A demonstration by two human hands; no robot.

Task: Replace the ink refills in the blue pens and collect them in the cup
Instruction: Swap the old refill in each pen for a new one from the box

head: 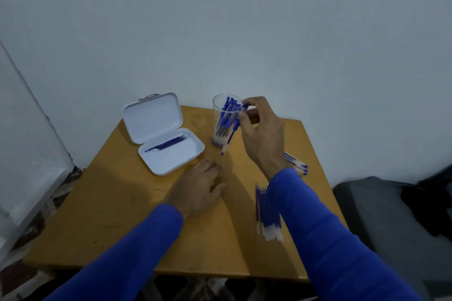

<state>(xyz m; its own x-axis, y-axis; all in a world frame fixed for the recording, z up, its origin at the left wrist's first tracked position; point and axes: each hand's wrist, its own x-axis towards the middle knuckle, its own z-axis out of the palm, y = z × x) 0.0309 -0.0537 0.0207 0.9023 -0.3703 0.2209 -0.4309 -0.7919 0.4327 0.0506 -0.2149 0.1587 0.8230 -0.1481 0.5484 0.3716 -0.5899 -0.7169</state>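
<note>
A clear cup stands at the back of the wooden table, holding several blue pens. My right hand is just right of the cup's rim and pinches a blue pen that hangs tip-down beside the cup. My left hand rests flat on the table in front of the cup, holding nothing. A white case lies open at the back left with a few dark blue refills inside. A row of refills lies by my right forearm. A few more pens lie behind my right wrist.
The table stands against a pale wall. A dark grey seat with black cloth on it is to the right of the table. A white ledge runs along the left side.
</note>
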